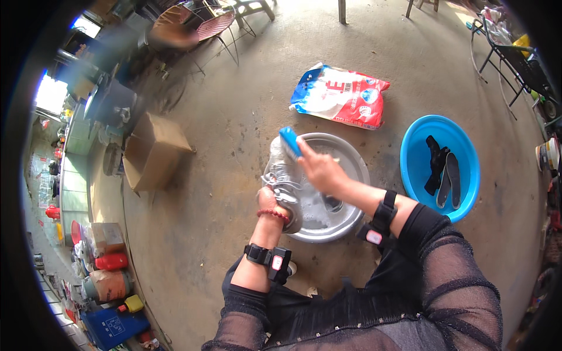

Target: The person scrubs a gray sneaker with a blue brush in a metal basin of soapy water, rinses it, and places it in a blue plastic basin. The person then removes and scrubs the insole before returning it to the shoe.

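My left hand (273, 202) is closed around the heel end of a light grey lace-up shoe (280, 168), its toe pointing away from me. The shoe is held over the left rim of a grey basin (362, 167) with cloudy, sudsy water in it. In my right hand (321, 171) is a blue scrubbing brush (289, 142), its bristle side against or very close to the toe of the shoe. A dark shape (333, 203) lies in the basin water, too unclear to name.
Beyond the basin lies a red, white and blue detergent bag (339, 96). A blue basin (410, 131) on the right holds black cloth (435, 164) and insoles (450, 181). At left stands an open cardboard box (153, 153); wicker chairs (214, 27) stand farther back.
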Tool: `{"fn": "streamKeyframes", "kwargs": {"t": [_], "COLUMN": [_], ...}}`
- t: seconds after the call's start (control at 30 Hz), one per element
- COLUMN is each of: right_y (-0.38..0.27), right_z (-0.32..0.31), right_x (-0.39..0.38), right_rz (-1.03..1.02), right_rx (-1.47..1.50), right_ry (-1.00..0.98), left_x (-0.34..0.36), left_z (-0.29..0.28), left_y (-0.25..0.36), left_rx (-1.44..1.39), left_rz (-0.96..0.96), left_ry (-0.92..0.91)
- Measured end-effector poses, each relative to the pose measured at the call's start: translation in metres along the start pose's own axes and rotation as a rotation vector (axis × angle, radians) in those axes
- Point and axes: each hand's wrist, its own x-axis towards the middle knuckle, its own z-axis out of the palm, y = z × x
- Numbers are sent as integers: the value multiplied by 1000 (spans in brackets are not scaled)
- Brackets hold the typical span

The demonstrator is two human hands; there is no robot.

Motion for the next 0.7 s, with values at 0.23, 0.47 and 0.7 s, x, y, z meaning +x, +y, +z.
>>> {"fn": "streamKeyframes", "kwargs": {"t": [0.23, 0.47, 0.7], "right_y": [-2, -3, 5], "right_z": [2, -1, 1], "right_x": [8, 16, 18], "right_rz": [6, 69, 15], "right_rx": [-44, -25, 90], "right_ry": [-96, -30, 77], "left_x": [11, 16, -5], "left_z": [-6, -13, 7], "left_y": [9, 7, 10], "left_rx": [102, 23, 41], "left_rz": [232, 103, 157], "left_ry": [-67, -43, -82]}}
